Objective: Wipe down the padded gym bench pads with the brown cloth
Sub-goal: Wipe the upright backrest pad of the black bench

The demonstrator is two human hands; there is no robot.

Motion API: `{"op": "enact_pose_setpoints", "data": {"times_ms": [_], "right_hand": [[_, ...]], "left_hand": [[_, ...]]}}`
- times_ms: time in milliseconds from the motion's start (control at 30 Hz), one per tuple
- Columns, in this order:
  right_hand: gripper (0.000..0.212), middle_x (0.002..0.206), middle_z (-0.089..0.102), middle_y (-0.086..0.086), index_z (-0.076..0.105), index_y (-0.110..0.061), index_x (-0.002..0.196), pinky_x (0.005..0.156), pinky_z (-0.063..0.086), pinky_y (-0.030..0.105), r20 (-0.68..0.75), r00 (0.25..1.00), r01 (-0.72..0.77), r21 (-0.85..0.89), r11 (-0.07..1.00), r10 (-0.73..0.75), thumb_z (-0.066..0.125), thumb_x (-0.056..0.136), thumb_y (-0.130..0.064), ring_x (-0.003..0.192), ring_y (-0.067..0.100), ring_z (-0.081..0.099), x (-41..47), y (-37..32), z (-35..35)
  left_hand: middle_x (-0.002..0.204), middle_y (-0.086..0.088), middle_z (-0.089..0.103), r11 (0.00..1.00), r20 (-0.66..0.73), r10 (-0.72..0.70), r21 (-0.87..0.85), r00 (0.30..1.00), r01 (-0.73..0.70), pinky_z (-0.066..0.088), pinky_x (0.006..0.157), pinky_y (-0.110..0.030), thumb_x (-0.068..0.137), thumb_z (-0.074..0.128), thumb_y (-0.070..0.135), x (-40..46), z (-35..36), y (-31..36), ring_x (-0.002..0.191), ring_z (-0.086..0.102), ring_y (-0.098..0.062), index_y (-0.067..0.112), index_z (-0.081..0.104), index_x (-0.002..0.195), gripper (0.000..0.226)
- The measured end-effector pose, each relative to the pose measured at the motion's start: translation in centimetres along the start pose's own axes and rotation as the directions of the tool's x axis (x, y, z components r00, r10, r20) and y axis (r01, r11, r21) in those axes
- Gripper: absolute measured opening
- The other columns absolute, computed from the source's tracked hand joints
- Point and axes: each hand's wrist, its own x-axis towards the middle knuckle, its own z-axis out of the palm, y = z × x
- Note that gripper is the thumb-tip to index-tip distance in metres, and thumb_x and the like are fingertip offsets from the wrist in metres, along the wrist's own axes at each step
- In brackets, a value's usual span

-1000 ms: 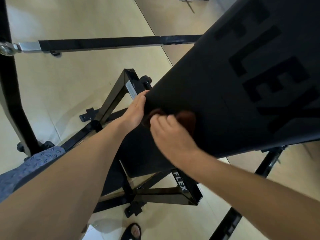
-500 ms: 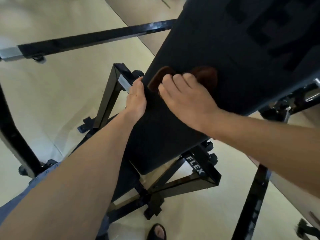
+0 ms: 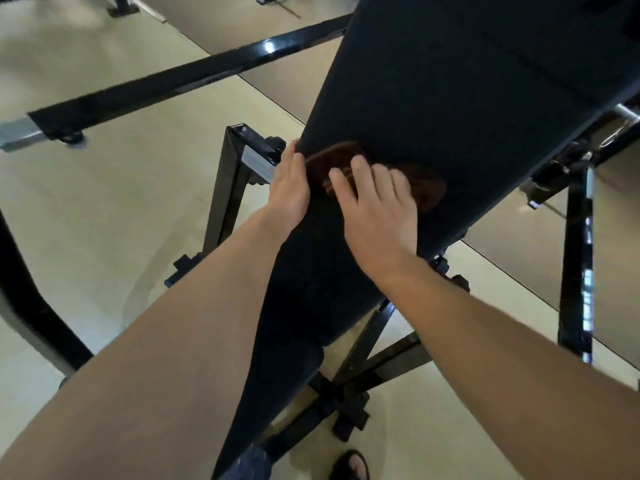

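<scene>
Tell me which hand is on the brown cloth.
The right hand: its fingers lie flat on the brown cloth, pressing it to the black padded bench pad. The left hand only rests on the pad's left edge.

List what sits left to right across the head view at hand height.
Frame upright → left hand on the pad's edge → brown cloth → right hand pressing the cloth on the bench pad → right frame post.
</scene>
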Motion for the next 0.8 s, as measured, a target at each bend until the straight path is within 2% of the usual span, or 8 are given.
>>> {"op": "enact_pose_setpoints", "data": {"times_ms": [100, 167, 267, 333, 400, 467, 600, 800], "right_hand": [[0.051, 0.138, 0.049, 0.012, 0.064, -0.019, 0.134, 0.104, 0.033, 0.042, 0.077, 0.995, -0.072, 0.121, 0.99, 0.063, 0.06, 0.084, -0.011, 0.112, 0.03, 0.047, -6.8, -4.5, 2.6], [0.044, 0.132, 0.055, 0.012, 0.069, -0.019, 0.129, 0.101, 0.035, 0.042, 0.072, 0.995, -0.079, 0.157, 0.984, 0.068, 0.054, 0.089, -0.008, 0.107, 0.03, 0.049, -9.6, -6.4, 3.8], [0.046, 0.123, 0.062, 0.011, 0.071, -0.02, 0.126, 0.093, 0.039, 0.041, 0.06, 0.989, -0.147, 0.215, 0.966, 0.137, 0.063, 0.083, -0.006, 0.1, 0.029, 0.054, -9.5, -6.4, 3.6], [0.046, 0.12, 0.063, 0.012, 0.07, -0.021, 0.128, 0.086, 0.043, 0.042, -0.004, 0.97, -0.235, 0.258, 0.937, 0.245, 0.067, 0.085, -0.004, 0.096, 0.03, 0.059, -7.0, -5.5, 2.2], [0.039, 0.118, 0.064, 0.013, 0.07, -0.02, 0.126, 0.081, 0.044, 0.042, -0.124, 0.903, -0.364, 0.29, 0.885, 0.412, 0.067, 0.09, -0.005, 0.094, 0.031, 0.061, -3.2, -3.5, 0.9], [0.034, 0.118, 0.065, 0.013, 0.07, -0.019, 0.125, 0.08, 0.045, 0.041, -0.227, 0.841, -0.435, 0.258, 0.863, 0.492, 0.064, 0.094, -0.007, 0.093, 0.031, 0.061, -0.8, -1.6, 0.2], [0.031, 0.122, 0.068, 0.01, 0.071, -0.023, 0.124, 0.086, 0.042, 0.041, -0.331, 0.827, -0.457, 0.076, 0.886, 0.454, 0.055, 0.101, -0.009, 0.095, 0.03, 0.062, -3.0, -4.2, 2.9], [0.035, 0.118, 0.071, 0.012, 0.075, -0.02, 0.12, 0.087, 0.046, 0.042, -0.381, 0.853, -0.359, 0.071, 0.931, 0.358, 0.047, 0.104, -0.006, 0.092, 0.029, 0.065, -8.1, -10.1, 7.8]], "left_hand": [[0.158, 0.001, 0.036, 0.999, -0.008, -0.001, 0.048, 1.0, 0.002, 0.024, 0.123, -0.049, 0.107, 0.011, 0.037, 0.6, -0.2, -1.5, 0.144, 0.034, -0.021, 0.032, 0.021, 0.159, 0.052], [0.161, 0.001, 0.033, 0.999, -0.043, 0.017, 0.044, 0.999, -0.015, 0.022, 0.124, -0.051, 0.105, 0.013, 0.04, 0.6, -0.3, -2.3, 0.147, 0.031, -0.022, 0.035, 0.019, 0.16, 0.055], [0.159, 0.001, 0.034, 0.999, -0.063, 0.026, 0.042, 0.998, -0.024, 0.022, 0.124, -0.049, 0.101, 0.017, 0.044, 0.4, -0.1, -2.6, 0.145, 0.032, -0.021, 0.036, 0.021, 0.159, 0.058], [0.159, 0.001, 0.035, 0.997, -0.041, 0.057, 0.058, 0.998, -0.055, 0.022, 0.123, -0.049, 0.104, 0.017, 0.044, 0.1, -0.2, -2.9, 0.144, 0.033, -0.022, 0.037, 0.021, 0.159, 0.056], [0.159, -0.001, 0.035, 0.996, -0.012, 0.076, 0.047, 0.997, -0.076, 0.023, 0.123, -0.05, 0.1, 0.021, 0.05, 0.0, -0.7, -3.7, 0.145, 0.033, -0.022, 0.034, 0.022, 0.158, 0.06], [0.158, -0.001, 0.036, 0.998, -0.02, 0.066, 0.01, 0.998, -0.066, 0.026, 0.123, -0.052, 0.095, 0.026, 0.052, 0.1, -1.0, -5.3, 0.144, 0.035, -0.022, 0.032, 0.023, 0.158, 0.067], [0.157, 0.0, 0.038, 0.985, -0.027, 0.164, 0.05, 0.986, -0.163, 0.031, 0.121, -0.054, 0.101, 0.029, 0.049, -0.2, -1.5, -9.3, 0.141, 0.039, -0.02, 0.037, 0.024, 0.157, 0.058], [0.159, 0.002, 0.039, 0.932, -0.083, 0.357, 0.098, 0.93, -0.349, 0.032, 0.12, -0.053, 0.098, 0.034, 0.051, -0.3, -1.8, -13.6, 0.144, 0.039, -0.018, 0.042, 0.024, 0.157, 0.06]]}}
